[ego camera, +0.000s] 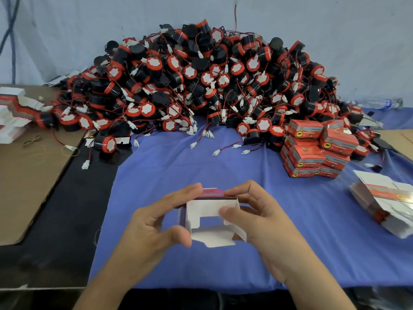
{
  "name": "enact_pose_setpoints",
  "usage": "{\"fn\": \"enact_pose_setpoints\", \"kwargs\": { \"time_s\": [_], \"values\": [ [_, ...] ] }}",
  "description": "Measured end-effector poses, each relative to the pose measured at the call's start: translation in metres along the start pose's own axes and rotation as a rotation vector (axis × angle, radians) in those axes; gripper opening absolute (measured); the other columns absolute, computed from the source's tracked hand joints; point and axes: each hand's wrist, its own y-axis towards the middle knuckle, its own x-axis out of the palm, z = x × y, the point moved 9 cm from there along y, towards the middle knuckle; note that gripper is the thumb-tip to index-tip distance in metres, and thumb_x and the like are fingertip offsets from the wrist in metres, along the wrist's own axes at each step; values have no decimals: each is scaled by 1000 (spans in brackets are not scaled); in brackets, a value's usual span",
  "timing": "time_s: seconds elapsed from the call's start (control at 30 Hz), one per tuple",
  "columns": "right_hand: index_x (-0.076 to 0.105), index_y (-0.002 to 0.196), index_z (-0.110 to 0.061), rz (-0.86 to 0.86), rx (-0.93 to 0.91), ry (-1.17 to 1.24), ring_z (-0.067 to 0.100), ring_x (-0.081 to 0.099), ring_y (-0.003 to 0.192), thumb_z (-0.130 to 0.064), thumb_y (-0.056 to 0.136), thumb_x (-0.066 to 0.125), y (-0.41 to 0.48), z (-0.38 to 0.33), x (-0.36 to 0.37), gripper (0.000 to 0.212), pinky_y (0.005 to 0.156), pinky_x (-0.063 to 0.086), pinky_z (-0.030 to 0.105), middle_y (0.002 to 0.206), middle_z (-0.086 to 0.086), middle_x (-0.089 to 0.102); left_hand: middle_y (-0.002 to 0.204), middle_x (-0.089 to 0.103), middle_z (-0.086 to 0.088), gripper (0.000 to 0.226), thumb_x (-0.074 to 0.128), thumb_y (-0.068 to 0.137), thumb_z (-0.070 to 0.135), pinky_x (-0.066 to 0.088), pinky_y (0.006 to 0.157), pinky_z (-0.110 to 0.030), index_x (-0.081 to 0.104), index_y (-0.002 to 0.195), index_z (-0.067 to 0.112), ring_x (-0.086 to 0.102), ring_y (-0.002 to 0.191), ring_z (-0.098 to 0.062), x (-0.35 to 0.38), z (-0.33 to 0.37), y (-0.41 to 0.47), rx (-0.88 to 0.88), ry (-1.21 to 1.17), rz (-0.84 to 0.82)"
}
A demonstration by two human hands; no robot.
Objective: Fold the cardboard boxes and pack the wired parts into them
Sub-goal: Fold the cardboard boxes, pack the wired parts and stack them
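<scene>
Fingers of left hand (152,227) and right hand (263,222) are being clamped on a small red-and-white cardboard box (207,209), seemingly light, crushable, best gripped by its walls.

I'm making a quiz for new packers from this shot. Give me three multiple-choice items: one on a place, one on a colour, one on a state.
1. Where are the closed red boxes stacked?
A. At the right edge of the pile
B. On the brown cardboard at left
C. Under the hands

2. What colour is the cloth?
A. Green
B. Blue
C. Yellow

3. What state is the box between the left hand and right hand in?
A. Taped shut
B. Lying flat
C. Opened up, end flaps not closed

Answers:
1 A: they sit against the pile's right side.
2 B: the cloth is blue all over.
3 C: its white inside and loose flaps show.
</scene>
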Motion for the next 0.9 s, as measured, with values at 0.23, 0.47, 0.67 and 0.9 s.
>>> {"fn": "enact_pose_setpoints", "kwargs": {
  "time_s": [0.23, 0.47, 0.67, 0.9],
  "values": [
    [76, 110, -24, -90, -30, 120, 26, 69, 107, -26, 95, 72, -4, -2, 9, 16, 81, 62, 39, 116, 6, 73, 114, 76, 6, 40, 91, 75, 37, 58, 85, -23, 77, 112, 38, 70, 106, -15, -8, -9, -4, -49, -39, 320],
    [69, 131, -24, -224, -138, 161, 30, 62, 125, -20, 92, 73, -8, -4, 12, 39, 87, 60, 40, 132, 7, 69, 118, 75, 10, 33, 81, 76, 27, 57, 89, -25, 78, 108, 38, 70, 112, -11, -11, 0, -9, 9, -28, 383],
    [71, 121, -31, -62, -335, -34, 17, 66, 106, -26, 92, 70, -11, -7, 17, 29, 72, 59, 28, 109, -2, 74, 123, 73, 14, 21, 85, 80, 20, 58, 93, -34, 75, 95, 33, 65, 122, -9, -11, 13, -14, 97, 72, 435],
    [73, 118, -34, -28, -302, -34, 17, 66, 106, -35, 87, 75, -12, -3, 13, 31, 70, 60, 30, 108, -1, 74, 123, 71, 22, 13, 76, 77, 40, 52, 90, -17, 77, 88, 33, 63, 121, -1, -10, 8, -16, 40, 127, 455]
  ]
}}
